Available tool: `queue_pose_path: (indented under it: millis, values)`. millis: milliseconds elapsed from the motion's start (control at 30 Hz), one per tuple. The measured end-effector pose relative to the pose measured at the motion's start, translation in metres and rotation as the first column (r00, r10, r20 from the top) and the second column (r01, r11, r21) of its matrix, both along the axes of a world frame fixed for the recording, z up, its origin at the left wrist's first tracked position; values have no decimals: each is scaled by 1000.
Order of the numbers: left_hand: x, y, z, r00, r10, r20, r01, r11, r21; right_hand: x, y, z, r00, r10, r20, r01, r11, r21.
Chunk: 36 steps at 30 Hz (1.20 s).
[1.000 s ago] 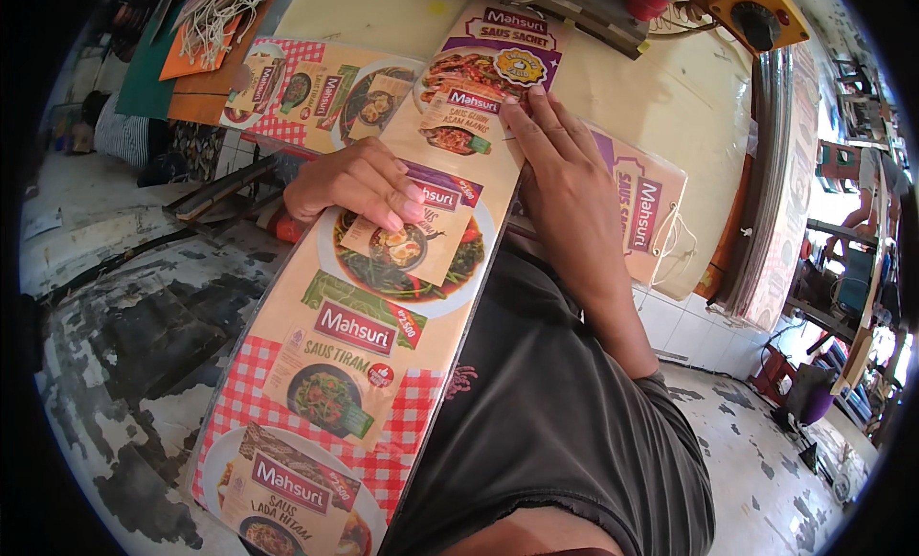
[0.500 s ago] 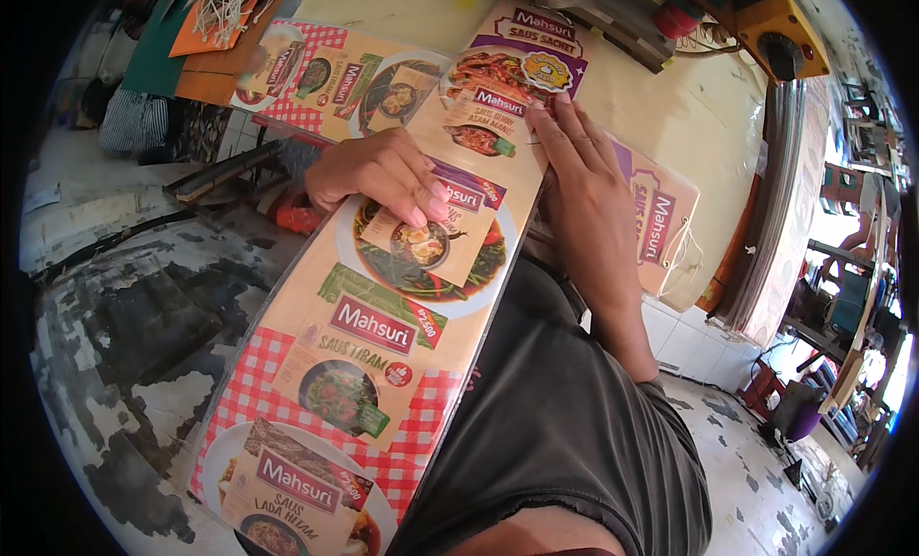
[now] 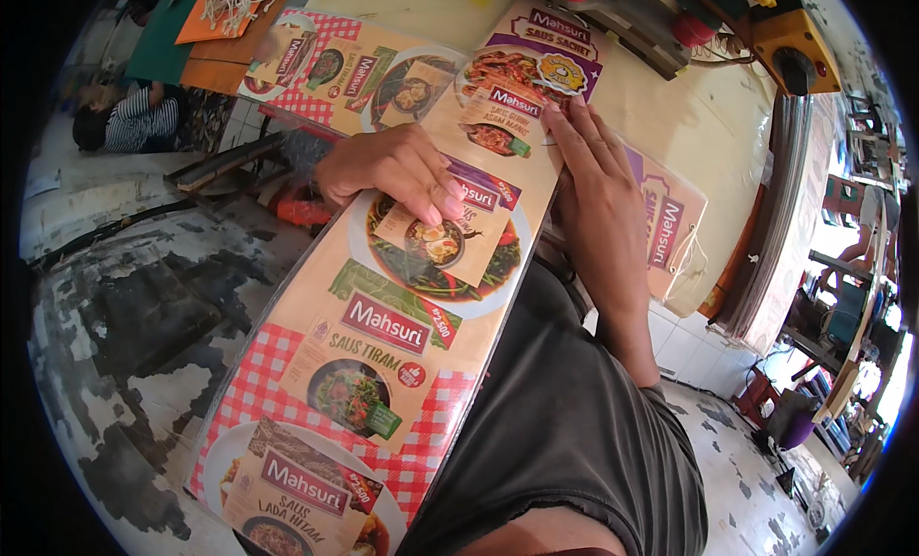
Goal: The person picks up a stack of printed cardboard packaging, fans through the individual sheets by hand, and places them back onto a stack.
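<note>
A long printed banner [image 3: 325, 326] in shiny clear film runs from the worktable down across my lap. It shows sauce packets, dishes and red checked cloth. My left hand [image 3: 402, 178] is closed over its left edge, fingertips together on the printed face and thumb hidden. Along the banner's right edge, my right hand [image 3: 601, 178] lies flat with fingers stretched toward the top. Under the banner's upper part, a similar printed banner [image 3: 359, 82] lies crosswise on the table. Its other end [image 3: 670, 211] shows right of my right hand, with a white string loop.
The pale yellow worktable [image 3: 713, 115] carries a dark metal bar with red knobs at the back. A yellow control box [image 3: 790, 53] stands at the far right. White strings [image 3: 230, 5] lie on orange sheets at far left. A person in stripes [image 3: 148, 115] is beyond.
The view has shifted slightly, so the banner and both hands appear a little further right. Both hands keep the same hold and pose. More of the striped person shows at the left.
</note>
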State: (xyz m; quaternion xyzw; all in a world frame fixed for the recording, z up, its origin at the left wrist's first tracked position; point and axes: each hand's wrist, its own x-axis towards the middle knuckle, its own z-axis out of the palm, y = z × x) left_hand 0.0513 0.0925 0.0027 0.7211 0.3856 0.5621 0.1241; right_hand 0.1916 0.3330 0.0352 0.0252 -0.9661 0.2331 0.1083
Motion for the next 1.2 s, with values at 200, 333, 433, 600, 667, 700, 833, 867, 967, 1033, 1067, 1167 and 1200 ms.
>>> queue_pose_path:
  millis: [200, 333, 433, 600, 667, 700, 833, 867, 967, 1033, 1067, 1167, 1200]
  values:
    - [4, 0, 3, 999, 36, -6, -35, 999, 16, 1, 2, -1, 999, 41, -9, -41, 998, -45]
    - [5, 1, 1, 999, 39, 7, -39, 998, 39, 0, 2, -2, 999, 38, -10, -39, 998, -41]
    - [5, 1, 4, 999, 39, 3, -39, 999, 6, 1, 1, -2, 1000, 26, -8, -27, 999, -40]
    - [10, -4, 4, 995, 98, 18, -97, 995, -22, 1, 2, 1, 1000, 25, -11, -25, 999, -21]
    - [8, -4, 8, 996, 91, 1, -91, 995, -51, 1, 2, 0, 1000, 21, -8, -21, 999, -25]
    - [8, -4, 9, 996, 92, -10, -92, 995, -45, 2, 2, 0, 1000, 18, -7, -19, 999, -27]
    - [11, -1, 5, 998, 66, 22, -66, 998, 8, 2, 1, 1, 1000, 23, 1, -23, 998, -50]
    - [8, 1, 3, 999, 42, 35, -42, 999, 19, 0, 0, -1, 1000, 8, 0, -8, 999, -41]
    - [1, 5, -2, 999, -11, 42, 10, 1000, 28, -1, 2, -1, 1000, -15, 4, 15, 1000, -17]
    - [-2, 5, 0, 1000, -9, 13, 9, 1000, 17, -1, 3, -1, 1000, -14, -1, 14, 1000, -18]
    - [0, 3, 3, 1000, -9, -1, 9, 1000, 8, -1, 3, 0, 1000, 4, -8, -5, 1000, -25]
    - [0, 2, 7, 998, -51, -21, 50, 999, -8, 0, 2, 0, 1000, 20, -7, -20, 999, -34]
    - [-3, 4, 4, 997, -70, -16, 70, 998, -3, 0, 1, -1, 1000, 8, -2, -8, 999, -32]
